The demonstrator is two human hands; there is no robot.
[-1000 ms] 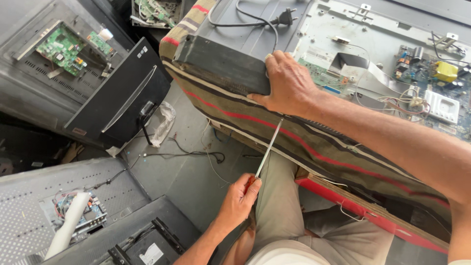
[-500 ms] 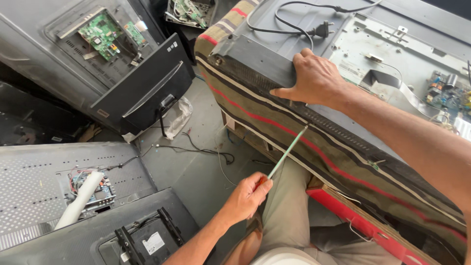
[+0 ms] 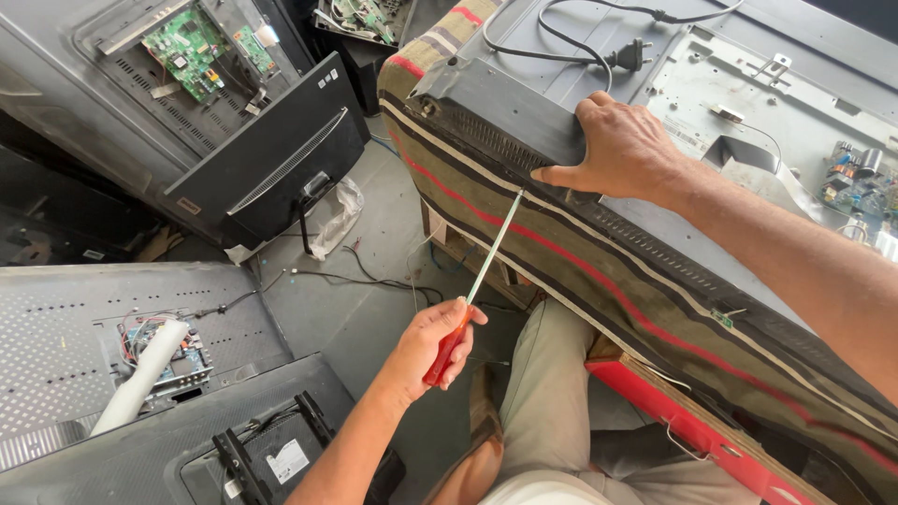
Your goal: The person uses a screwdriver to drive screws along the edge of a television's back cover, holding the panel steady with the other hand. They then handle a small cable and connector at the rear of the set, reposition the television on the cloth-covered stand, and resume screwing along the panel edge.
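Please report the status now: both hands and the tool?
Left hand grips screwdriver, tip at television back cover edge. Right hand presses cover. Nothing blocking.

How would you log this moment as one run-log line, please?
left hand: holds red-handled screwdriver | tip: at television back cover edge | right hand: pressing on cover

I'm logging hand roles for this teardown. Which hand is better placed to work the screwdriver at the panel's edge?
The left hand: it grips the screwdriver by its red handle, tip at the TV back panel edge. The right hand lies flat, bracing that panel.
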